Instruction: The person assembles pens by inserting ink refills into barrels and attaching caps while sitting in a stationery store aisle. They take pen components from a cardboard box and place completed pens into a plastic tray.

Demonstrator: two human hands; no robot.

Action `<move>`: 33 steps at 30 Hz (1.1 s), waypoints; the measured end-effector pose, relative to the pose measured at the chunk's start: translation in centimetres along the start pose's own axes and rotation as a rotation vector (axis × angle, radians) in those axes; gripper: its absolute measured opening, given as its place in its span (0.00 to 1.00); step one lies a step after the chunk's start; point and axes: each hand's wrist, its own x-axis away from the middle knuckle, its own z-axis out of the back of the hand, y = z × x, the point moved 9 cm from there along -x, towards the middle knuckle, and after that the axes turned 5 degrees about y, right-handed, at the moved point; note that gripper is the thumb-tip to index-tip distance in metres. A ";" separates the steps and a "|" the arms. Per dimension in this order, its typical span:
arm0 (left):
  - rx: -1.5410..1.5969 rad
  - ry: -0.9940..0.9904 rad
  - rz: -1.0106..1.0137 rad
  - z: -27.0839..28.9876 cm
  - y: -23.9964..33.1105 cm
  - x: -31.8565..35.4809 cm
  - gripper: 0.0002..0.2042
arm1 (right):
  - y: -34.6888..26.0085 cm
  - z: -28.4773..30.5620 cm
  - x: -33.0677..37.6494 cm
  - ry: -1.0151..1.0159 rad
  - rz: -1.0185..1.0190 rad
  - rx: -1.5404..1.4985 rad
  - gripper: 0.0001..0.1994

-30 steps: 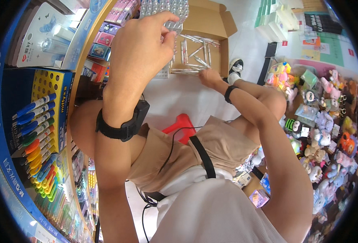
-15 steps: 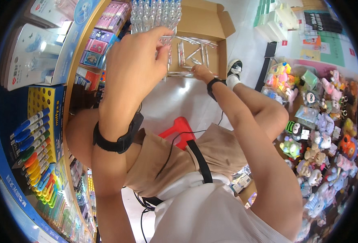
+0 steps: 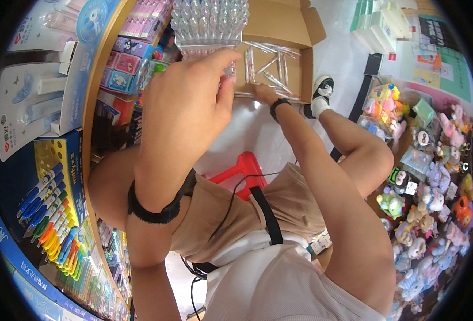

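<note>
Sitting low on a red stool [image 3: 240,170], the person works between a cardboard box [image 3: 279,27] on the floor and a display rack [image 3: 210,21] of clear tubes on the shelf edge. The left hand [image 3: 193,101] is raised to the rack's lower row, fingers pinched narrow around what looks like one clear tube [image 3: 229,69], though the knuckles hide most of it. The right hand [image 3: 263,93] reaches down into the box, fingertips on the loose tubes [image 3: 268,64] lying there; whether it grips one I cannot tell. By my reckoning the stocking is well along: the rack looks nearly full, row upon row standing upright, while only a scatter of tubes is left crosswise on the box floor. Each tube is slim, transparent and glossy, likely slippery to handle. Coloured markers [image 3: 44,208] fill the blue stand beside the person.
</note>
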 end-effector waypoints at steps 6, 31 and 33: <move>0.004 0.024 0.015 0.1 0.1 0.1 0.10 | -0.5 1.1 0.5 -0.007 -0.014 -0.007 0.13; -0.085 -0.086 -0.117 -2.7 2.1 1.5 0.14 | -3.6 35.0 17.3 0.482 0.139 -0.560 0.07; -0.113 -0.083 -0.153 -2.9 2.2 1.9 0.14 | -5.9 36.3 19.1 0.443 0.149 -0.630 0.06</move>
